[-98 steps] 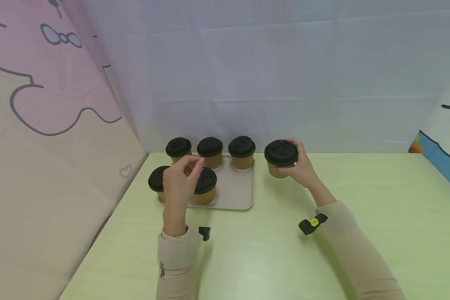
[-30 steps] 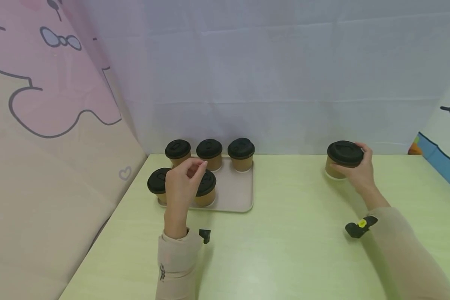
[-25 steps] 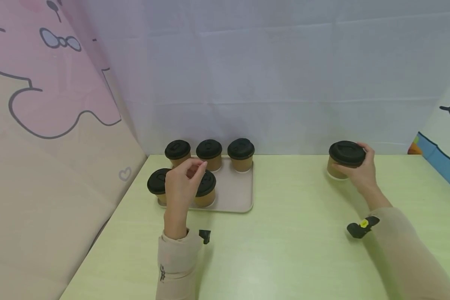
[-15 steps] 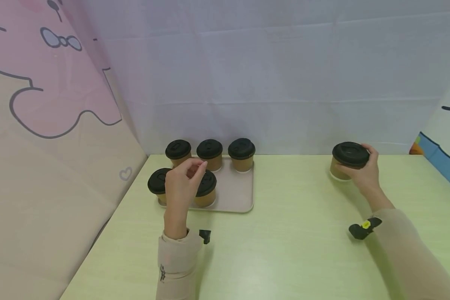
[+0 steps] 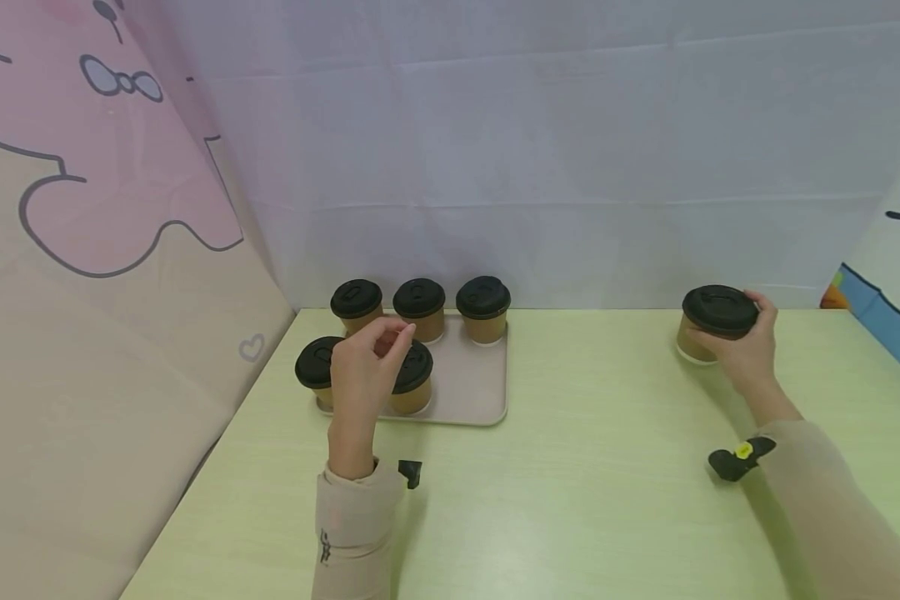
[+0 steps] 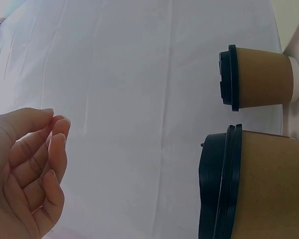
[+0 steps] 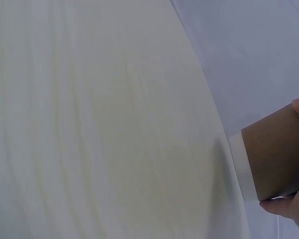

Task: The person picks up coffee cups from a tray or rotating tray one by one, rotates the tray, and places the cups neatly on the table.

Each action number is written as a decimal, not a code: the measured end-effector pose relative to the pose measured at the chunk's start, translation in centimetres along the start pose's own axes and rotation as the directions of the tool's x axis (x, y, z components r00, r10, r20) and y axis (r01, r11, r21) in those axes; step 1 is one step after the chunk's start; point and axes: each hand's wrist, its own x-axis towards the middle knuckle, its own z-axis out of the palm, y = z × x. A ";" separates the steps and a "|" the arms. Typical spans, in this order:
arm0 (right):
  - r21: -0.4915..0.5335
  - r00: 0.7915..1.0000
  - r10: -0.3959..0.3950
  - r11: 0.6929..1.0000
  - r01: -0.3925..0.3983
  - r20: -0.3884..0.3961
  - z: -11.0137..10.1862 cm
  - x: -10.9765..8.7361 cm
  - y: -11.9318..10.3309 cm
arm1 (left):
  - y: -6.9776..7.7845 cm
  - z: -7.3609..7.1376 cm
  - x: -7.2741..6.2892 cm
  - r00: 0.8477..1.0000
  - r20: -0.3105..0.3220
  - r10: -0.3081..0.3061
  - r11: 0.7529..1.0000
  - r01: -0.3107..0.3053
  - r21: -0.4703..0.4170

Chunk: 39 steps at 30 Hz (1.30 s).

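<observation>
Brown cup (image 5: 714, 322), right hand (image 5: 752, 353) gripping — back table edge (image 5: 596, 313) near, tray (image 5: 468, 387) well apart, left hand (image 5: 362, 367) loosely curled

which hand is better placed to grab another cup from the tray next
Probably the left hand: it's empty, close to the tray. The right hand holds a cup well right of it.

Booth-like setup: cloth walls (image 5: 540, 150), table (image 5: 555, 500)

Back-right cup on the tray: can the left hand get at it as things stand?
Probably yes: the left hand holds nothing, and no other cup stands directly in front of the back-right cup.
</observation>
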 end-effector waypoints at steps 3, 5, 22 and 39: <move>-0.011 1.000 0.002 1.000 -0.002 -0.016 -0.8 0.3 0.2 | 0.1 0.2 0.0 1.000 -0.002 0.009 1.000 -0.009 -0.002; -0.014 1.000 0.007 1.000 -0.008 -0.030 -1.3 0.4 0.4 | 0.1 0.3 0.1 1.000 -0.003 0.014 1.000 -0.014 -0.004; -0.007 0.995 0.055 0.998 -0.056 -0.088 -2.6 0.7 0.7 | 0.0 0.1 0.0 1.000 0.023 -0.018 1.000 0.018 0.013; -0.027 0.989 0.074 0.997 -0.078 -0.127 -2.5 1.3 1.2 | 0.1 1.0 0.0 0.998 0.061 0.005 1.000 -0.007 0.030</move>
